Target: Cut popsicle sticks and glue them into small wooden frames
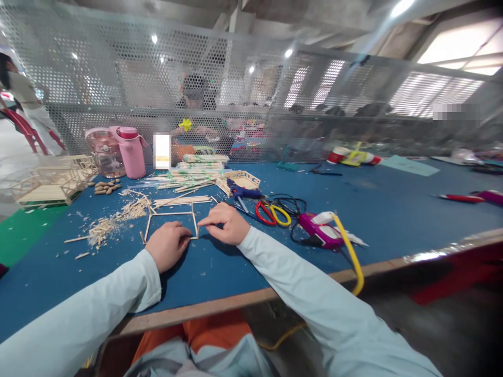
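Note:
A small frame of thin wooden sticks (173, 213) lies on the blue table in front of me, with short posts at its corners. My left hand (168, 246) is closed over the frame's near edge, its fingertips hidden against the stick. At the near right corner, my right hand (226, 224) has its index finger and thumb at a short post; the other fingers are curled in. Just beyond the frame is a row of loose wooden sticks (183, 200). Right of my right hand lie a blue glue gun (243, 191) and scissors with red and yellow handles (273, 213).
Broken stick pieces (118, 220) litter the left. A pink bottle (132, 154), a clear bottle (108, 157), peanuts (106, 187) and wrapped stick bundles (196, 170) stand or lie behind. A purple-and-white tool (322, 230) with a yellow cord lies right. Perforated metal panels (157, 78) border the table.

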The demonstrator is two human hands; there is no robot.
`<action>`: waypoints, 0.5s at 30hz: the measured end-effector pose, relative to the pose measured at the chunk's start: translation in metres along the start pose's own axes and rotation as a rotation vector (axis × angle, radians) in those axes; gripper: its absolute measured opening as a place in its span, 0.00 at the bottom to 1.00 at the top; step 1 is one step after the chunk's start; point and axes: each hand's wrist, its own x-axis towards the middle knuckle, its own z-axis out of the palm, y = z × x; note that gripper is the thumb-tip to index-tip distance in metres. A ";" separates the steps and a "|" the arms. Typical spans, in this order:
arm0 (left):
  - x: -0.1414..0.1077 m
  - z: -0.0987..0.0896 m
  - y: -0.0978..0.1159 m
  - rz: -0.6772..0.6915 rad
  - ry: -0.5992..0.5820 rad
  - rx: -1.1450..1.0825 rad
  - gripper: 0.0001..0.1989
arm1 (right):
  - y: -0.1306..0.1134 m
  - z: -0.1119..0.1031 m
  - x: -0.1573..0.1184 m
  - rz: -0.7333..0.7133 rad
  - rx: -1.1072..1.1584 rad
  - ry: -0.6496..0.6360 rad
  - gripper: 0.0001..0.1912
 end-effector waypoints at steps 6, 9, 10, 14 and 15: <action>0.001 0.001 -0.001 0.005 -0.004 0.010 0.12 | 0.001 0.003 -0.001 -0.006 -0.010 -0.026 0.11; 0.001 0.001 -0.001 0.010 -0.007 0.012 0.12 | 0.002 0.003 -0.001 0.013 -0.015 -0.036 0.12; 0.001 0.001 -0.001 0.010 -0.009 0.007 0.12 | 0.002 0.003 -0.001 0.017 -0.013 -0.038 0.12; 0.001 0.001 -0.001 0.006 -0.020 -0.008 0.13 | 0.002 0.004 -0.001 0.014 -0.010 -0.034 0.12; 0.001 0.001 -0.001 0.003 -0.020 -0.005 0.13 | 0.003 0.004 -0.001 0.014 -0.011 -0.033 0.12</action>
